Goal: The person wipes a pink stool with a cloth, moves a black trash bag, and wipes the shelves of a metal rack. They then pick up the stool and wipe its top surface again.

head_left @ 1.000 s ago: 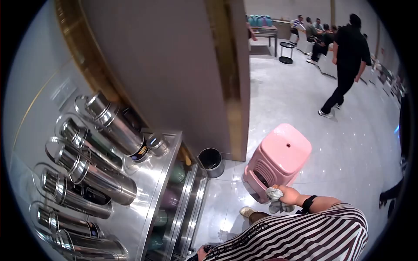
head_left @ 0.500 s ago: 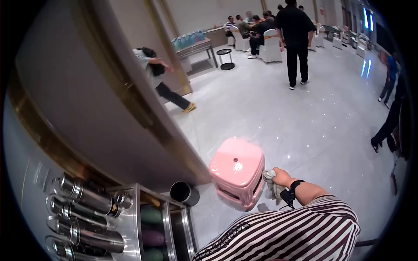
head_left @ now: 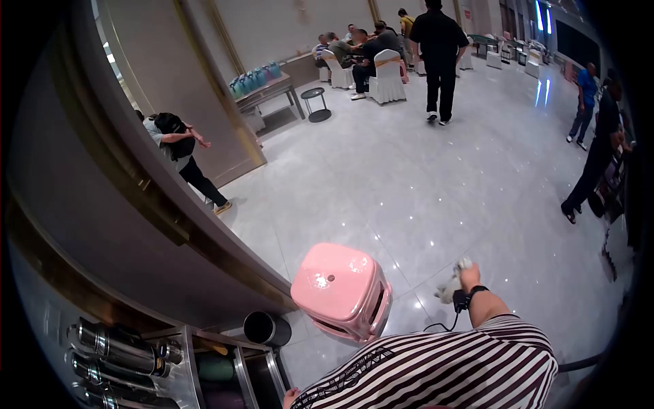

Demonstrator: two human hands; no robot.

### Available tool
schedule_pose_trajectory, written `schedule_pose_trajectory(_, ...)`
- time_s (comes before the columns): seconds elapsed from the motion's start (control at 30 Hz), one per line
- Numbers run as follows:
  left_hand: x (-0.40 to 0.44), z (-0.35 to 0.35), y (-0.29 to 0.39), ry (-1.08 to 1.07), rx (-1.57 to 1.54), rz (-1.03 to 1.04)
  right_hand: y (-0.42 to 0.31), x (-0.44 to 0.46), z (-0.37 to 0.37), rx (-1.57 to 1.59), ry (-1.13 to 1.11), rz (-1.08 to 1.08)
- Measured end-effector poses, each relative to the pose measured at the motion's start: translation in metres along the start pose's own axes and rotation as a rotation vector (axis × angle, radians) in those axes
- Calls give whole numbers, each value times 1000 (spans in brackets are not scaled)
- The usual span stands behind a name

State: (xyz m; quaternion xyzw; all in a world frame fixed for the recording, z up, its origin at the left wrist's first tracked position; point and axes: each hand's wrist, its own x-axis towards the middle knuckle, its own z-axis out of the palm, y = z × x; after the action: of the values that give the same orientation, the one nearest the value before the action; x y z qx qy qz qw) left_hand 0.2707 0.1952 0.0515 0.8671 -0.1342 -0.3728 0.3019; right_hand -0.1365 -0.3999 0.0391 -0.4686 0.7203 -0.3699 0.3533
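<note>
My right hand is closed around a crumpled pale grey cloth, which hangs above the floor to the right of the stool. A black band with a cable sits at that wrist. The pink plastic stool stands upright on the tiles in front of me, apart from the hand. Only a small bit of my left hand shows at the bottom edge, beside the metal cabinet; its fingers are mostly hidden by the striped shirt.
A black bin stands between stool and cabinet. Steel flasks lie at the lower left. A curved wall panel borders the left. A person in black is ahead, others sit at the back. Further people stand right; one with a backpack is left.
My right hand with the cloth has moved right, away from the stool. The view has turned, so the stool appears lower and further left. Part of my left hand has come into view.
</note>
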Motion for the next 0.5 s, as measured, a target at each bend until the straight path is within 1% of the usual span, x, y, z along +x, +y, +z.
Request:
schedule_pose_trajectory(0.03,-2,-1,2,8,-19,1,9,-2,-14,-24,54,43)
schedule_pose_trajectory(0.07,-5,-2,0,17,-35,-4,-9,-22,-37,-164,61,87)
schedule_pose_trajectory(0.1,-8,-1,-2,26,-49,-7,15,-14,-40,-134,89,107)
schedule_pose_trajectory(0.17,-15,3,-10,30,-78,-23,-1,-34,-58,-207,142,153)
schedule_pose_trajectory(0.23,-27,9,-33,26,-95,-53,-14,-49,-59,-173,117,165)
schedule_pose_trajectory(0.3,-42,15,-59,4,-100,-92,-4,-58,-57,-194,94,156)
schedule_pose_trajectory(0.37,-66,23,-90,-16,-98,-143,12,-52,-30,-269,55,100)
schedule_pose_trajectory(0.4,-80,29,-113,-38,-80,-157,8,-60,-19,-229,12,63)
schedule_pose_trajectory(0.43,-95,33,-138,-84,2,-123,5,-69,-5,-204,-43,24)
schedule_pose_trajectory(0.5,-129,45,-177,-244,384,148,2,-78,29,-59,-170,-65)
